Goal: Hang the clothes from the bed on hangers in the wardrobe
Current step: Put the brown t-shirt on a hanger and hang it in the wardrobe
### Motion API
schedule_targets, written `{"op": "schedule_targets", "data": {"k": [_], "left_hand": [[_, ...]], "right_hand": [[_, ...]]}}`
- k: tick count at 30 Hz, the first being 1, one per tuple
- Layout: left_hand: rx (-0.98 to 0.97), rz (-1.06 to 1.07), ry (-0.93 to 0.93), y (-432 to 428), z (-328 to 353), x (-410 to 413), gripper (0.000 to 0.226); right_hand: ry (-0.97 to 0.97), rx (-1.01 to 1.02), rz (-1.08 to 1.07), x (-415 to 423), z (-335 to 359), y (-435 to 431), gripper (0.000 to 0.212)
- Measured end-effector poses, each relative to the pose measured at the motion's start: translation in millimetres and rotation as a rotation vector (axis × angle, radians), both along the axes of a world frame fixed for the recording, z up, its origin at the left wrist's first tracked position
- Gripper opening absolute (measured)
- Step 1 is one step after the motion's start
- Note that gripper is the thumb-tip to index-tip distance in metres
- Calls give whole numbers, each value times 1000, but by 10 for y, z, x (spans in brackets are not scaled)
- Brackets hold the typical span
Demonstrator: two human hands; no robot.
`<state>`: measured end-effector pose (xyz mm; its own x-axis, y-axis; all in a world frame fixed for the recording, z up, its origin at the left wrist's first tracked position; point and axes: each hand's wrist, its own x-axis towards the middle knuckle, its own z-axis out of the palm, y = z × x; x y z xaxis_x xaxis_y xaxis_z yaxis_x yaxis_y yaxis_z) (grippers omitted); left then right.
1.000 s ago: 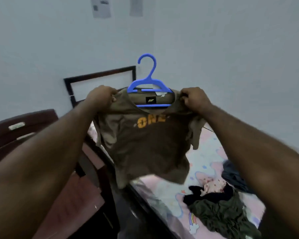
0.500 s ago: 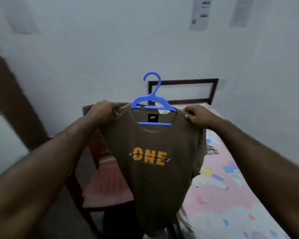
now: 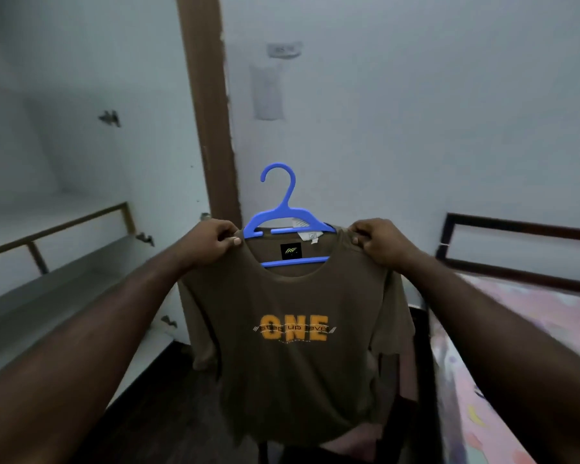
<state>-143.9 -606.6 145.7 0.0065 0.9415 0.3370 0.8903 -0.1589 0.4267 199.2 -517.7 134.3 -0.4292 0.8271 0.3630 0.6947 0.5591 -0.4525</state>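
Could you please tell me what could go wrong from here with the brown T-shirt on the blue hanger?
The left hand and right hand seem to pinch only the T-shirt at its shoulders, so the hanger could tip or slip inside the neck.
No hand is free for the hook; releasing one shoulder may let the T-shirt slide off.

One T-shirt (image 3: pixel 295 370), one hanger (image 3: pixel 284 209), two hands (image 3: pixel 215 238) (image 3: pixel 380 241), perhaps one chair (image 3: pixel 349 443).

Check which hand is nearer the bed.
Right. The right hand grips one T-shirt shoulder, beside the bed; the left hand grips the other, across the hanger, toward the shelves.
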Motion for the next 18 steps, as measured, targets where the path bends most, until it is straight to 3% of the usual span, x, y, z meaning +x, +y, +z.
{"op": "schedule_targets", "data": {"k": [12,18], "left_hand": [[199,303,-64,-221,222,-1880,6],[344,415,-71,-312,377,-2648,8]], "right_hand": [[-9,141,181,-2427,333,421,23],[91,283,229,-3420,532,561,29]]}}
